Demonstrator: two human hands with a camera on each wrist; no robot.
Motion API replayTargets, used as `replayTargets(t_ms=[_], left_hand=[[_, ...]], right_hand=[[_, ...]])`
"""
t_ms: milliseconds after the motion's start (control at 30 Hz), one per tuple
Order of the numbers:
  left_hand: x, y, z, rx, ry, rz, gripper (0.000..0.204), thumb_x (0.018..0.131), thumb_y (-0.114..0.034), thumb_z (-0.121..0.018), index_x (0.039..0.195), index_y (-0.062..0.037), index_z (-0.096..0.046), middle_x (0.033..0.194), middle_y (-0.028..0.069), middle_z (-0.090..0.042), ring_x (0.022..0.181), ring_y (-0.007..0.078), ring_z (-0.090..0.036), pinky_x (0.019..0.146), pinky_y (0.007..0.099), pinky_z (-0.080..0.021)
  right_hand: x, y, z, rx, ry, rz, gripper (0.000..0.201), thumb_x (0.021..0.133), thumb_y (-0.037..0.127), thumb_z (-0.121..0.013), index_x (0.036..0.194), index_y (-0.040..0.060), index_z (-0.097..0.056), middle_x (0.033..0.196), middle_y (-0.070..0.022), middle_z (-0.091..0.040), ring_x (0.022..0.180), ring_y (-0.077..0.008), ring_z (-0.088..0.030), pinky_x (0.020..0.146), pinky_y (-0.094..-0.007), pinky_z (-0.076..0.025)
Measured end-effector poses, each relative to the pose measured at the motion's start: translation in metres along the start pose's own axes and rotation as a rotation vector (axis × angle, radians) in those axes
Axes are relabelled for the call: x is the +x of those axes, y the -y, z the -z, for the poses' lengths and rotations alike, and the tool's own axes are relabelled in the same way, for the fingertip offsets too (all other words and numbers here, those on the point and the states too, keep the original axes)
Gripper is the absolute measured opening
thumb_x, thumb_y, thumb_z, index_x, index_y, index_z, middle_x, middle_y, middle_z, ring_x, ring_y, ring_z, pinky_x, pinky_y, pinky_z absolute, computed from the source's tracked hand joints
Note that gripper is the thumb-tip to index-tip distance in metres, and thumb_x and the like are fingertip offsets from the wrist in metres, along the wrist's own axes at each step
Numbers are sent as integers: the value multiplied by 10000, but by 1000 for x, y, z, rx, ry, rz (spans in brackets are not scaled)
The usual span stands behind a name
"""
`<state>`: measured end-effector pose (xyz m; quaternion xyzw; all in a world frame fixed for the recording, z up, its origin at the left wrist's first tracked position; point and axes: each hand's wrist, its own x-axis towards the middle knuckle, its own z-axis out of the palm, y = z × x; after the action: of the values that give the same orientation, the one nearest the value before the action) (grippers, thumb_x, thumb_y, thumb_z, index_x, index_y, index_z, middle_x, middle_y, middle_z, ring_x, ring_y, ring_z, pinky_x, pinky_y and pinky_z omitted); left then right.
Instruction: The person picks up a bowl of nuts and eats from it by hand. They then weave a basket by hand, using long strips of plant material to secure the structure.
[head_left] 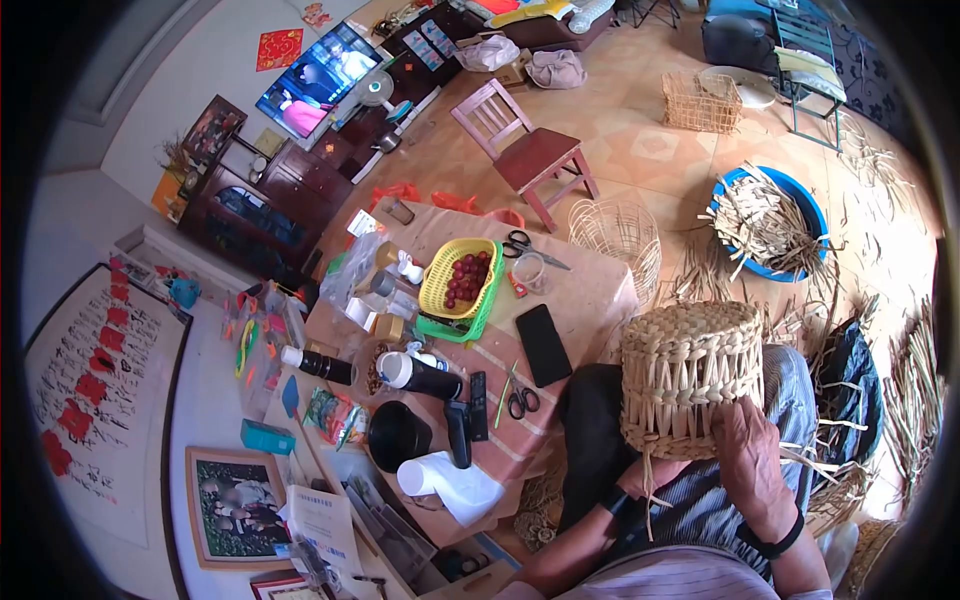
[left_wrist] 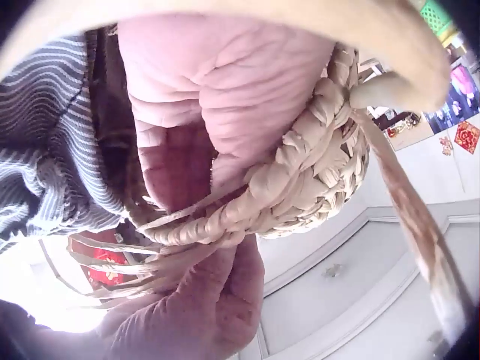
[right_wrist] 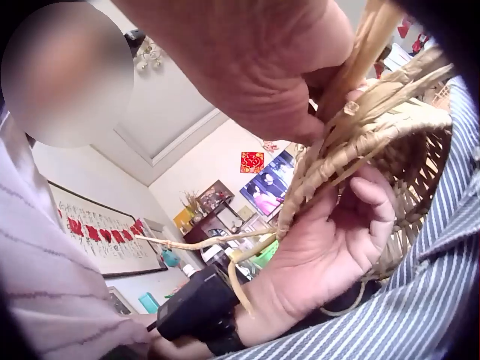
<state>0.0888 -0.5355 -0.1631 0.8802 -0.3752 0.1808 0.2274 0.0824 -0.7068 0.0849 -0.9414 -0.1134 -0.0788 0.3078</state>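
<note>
A woven straw basket (head_left: 690, 380) rests on the person's lap, its braided rim (left_wrist: 277, 187) close up in the left wrist view. The left hand (head_left: 650, 476) grips that rim from below, with curled fingers inside the basket (right_wrist: 409, 169) in the right wrist view; in the left wrist view the palm (left_wrist: 232, 82) covers part of the opening. At the rim's near side, the right hand (head_left: 748, 455) pinches straw strands (right_wrist: 367, 97), its fingertips partly hidden behind them. One loose strand (left_wrist: 412, 217) hangs from the rim.
Left of the lap, a table (head_left: 600, 290) holds a phone (head_left: 543, 345), scissors (head_left: 523, 402), a fruit basket (head_left: 437, 275) and bottles. A blue tub (head_left: 822, 222) of straw and a wooden chair (head_left: 540, 160) stand ahead on the floor. Straw bundles (head_left: 915, 400) lie at right.
</note>
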Motion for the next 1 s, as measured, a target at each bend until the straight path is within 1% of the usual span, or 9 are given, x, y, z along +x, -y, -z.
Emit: replayTargets(t_ms=[67,133,200,333,467,567,633,700,1000], left_hand=[[13,-4,9,53,-110,-11,569,1168,-378,-300,1672,-119,-243,1728,84,-260,1573,248,-273,1305,433,-231],[22,2,34,-633,383,354,547,1174,-360,-284,1660,-108,-262,1716,85,-273,1565,236,-282,1307,416,-232],[22,4,39,-1142,558,564,527,1175,-343,-301,1643,-101,-290,1694,86,-304,1545,227,-309,1302,400,-248],[4,-2,10,-1794,197,648,487,1165,-311,-402,1598,-91,-363,1631,84,-399,1485,215,-401,1280,368,-309],[7,-2,19,-1457,226,622,448,1139,-239,-518,1548,-76,-437,1553,75,-488,1413,203,-479,1241,350,-382],[2,1,15,-2582,8,697,416,1126,-179,-548,1521,-71,-474,1524,63,-506,1387,183,-479,1207,344,-420],[-1,1,13,-1693,154,626,405,1126,-184,-551,1511,-72,-487,1510,53,-517,1372,173,-489,1195,343,-435],[-1,2,12,-1469,174,616,405,1125,-187,-558,1508,-73,-492,1505,46,-521,1363,167,-499,1190,345,-445],[-1,7,31,-2027,89,745,440,1121,-163,-562,1536,-51,-467,1548,59,-509,1381,172,-517,1201,347,-449]], right_hand=[[3,-2,0,-15,26,-33,124,851,-2,-611,968,5,-572,926,-198,-546,815,-417,-624,683,-510,-510],[6,-2,2,-45,52,-17,140,838,8,-617,972,11,-578,910,-180,-552,822,-404,-630,680,-502,-510],[8,2,9,-51,64,21,161,821,17,-624,978,14,-586,897,-165,-556,827,-392,-634,679,-494,-511],[9,12,38,-68,92,123,196,792,25,-630,986,13,-604,887,-154,-557,839,-374,-637,689,-475,-517],[2,12,48,-40,135,147,192,798,15,-620,990,11,-618,892,-155,-554,849,-367,-634,717,-465,-527],[0,6,21,-4,80,93,190,806,13,-617,996,9,-624,884,-152,-551,841,-364,-630,732,-469,-531],[1,5,19,5,93,83,194,807,12,-618,1000,10,-628,876,-149,-550,830,-365,-629,734,-469,-533],[3,7,22,7,87,94,193,808,13,-617,1001,10,-627,870,-150,-548,820,-367,-628,738,-468,-533],[0,14,43,-26,125,130,180,820,32,-606,996,-6,-615,862,-167,-537,819,-379,-629,694,-470,-511]])
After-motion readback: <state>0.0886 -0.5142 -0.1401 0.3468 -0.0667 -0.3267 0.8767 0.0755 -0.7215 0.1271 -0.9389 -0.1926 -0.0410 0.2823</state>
